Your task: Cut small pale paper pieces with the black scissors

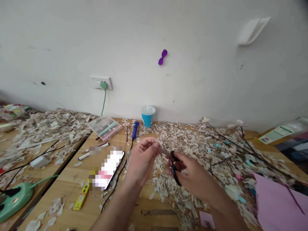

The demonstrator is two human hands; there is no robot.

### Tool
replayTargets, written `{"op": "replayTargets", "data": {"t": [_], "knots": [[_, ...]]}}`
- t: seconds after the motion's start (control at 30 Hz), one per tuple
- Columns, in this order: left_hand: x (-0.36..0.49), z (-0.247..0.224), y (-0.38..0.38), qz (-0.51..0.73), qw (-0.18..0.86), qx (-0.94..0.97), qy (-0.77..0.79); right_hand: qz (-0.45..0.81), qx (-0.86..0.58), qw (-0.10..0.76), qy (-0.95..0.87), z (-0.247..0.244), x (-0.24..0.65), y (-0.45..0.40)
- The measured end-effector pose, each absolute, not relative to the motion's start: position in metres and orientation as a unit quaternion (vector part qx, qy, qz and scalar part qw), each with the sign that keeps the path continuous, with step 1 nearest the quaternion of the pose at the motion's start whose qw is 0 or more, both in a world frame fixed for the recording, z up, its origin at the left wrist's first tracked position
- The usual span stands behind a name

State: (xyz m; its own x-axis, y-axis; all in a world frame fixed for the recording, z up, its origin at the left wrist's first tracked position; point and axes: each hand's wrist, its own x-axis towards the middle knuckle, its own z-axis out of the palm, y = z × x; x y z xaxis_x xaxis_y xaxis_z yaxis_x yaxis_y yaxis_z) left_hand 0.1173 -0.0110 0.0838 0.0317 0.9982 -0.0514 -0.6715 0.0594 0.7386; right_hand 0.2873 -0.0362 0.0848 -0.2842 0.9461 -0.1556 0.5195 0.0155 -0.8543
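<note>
My right hand (186, 168) grips a pair of scissors with black handles (176, 173), fingers through the loops. The blades point up and left toward my left hand (144, 157). That hand is closed in a pinch, thumb against fingers, close to the blade tips. Whatever sits in the pinch is too small and pale to make out. Beneath both hands lie heaps of dry, pale petal-like scraps (163, 183) on the wooden table.
Left of my hands lie a lit phone (110, 170), a yellow packet (81, 195), markers (93, 151), a pen case (106, 128) and a blue-handled tool (135, 130) with a black cord. A blue cup (147, 117) stands by the wall. Branches (255, 157) and pink paper (279, 205) lie right.
</note>
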Motion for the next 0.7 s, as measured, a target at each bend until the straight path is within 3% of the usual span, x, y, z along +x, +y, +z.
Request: {"op": "replayTargets", "data": {"t": [0.7], "knots": [[0.121,0.082,-0.012,0.639,0.642,0.281,0.316,0.447,-0.546,0.268,-0.655,0.072,0.285,-0.035]]}}
